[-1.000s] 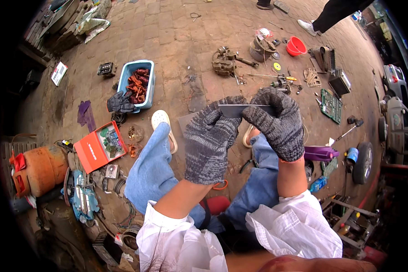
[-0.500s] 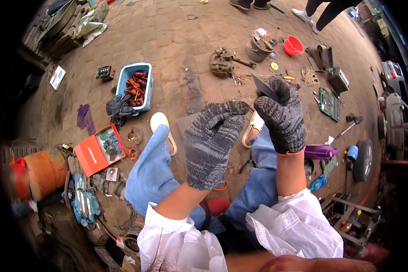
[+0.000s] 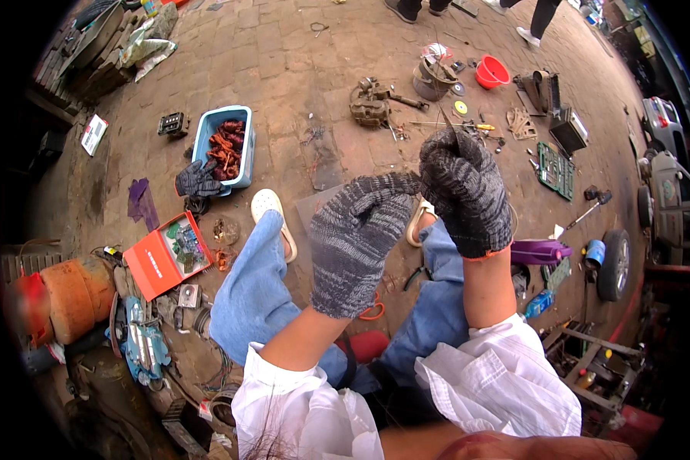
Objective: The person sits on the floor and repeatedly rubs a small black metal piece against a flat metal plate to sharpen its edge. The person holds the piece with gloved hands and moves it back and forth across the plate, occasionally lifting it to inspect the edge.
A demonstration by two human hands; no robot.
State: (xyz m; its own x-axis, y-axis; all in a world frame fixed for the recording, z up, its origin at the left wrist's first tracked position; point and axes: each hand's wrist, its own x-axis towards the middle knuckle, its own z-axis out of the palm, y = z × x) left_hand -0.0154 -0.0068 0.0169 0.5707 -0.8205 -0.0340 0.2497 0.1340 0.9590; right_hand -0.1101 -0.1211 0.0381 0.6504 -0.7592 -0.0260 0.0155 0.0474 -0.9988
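The right hand [image 3: 465,195] grips a thin dark strip [image 3: 448,123]; the left hand [image 3: 363,244] curls close by, its grip I cannot tell.

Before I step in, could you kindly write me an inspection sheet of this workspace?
Surface: brick-paved floor, dusty, with dark stains.
Job's things: a thin dark strip, standing up out of the grip of the right hand.
Hands: both wear grey knit gloves; the right is closed on the strip; whether the left hand, close beside it, holds anything is unclear.
Clutter: blue tub of reddish-brown scraps, spare glove at its corner, open orange-red box, red bucket, green tool case, wheel.
Cables: thin tangled wires at lower left; ends not traceable.
Surroundings: other people's shoes at the top, parked vehicles at right.
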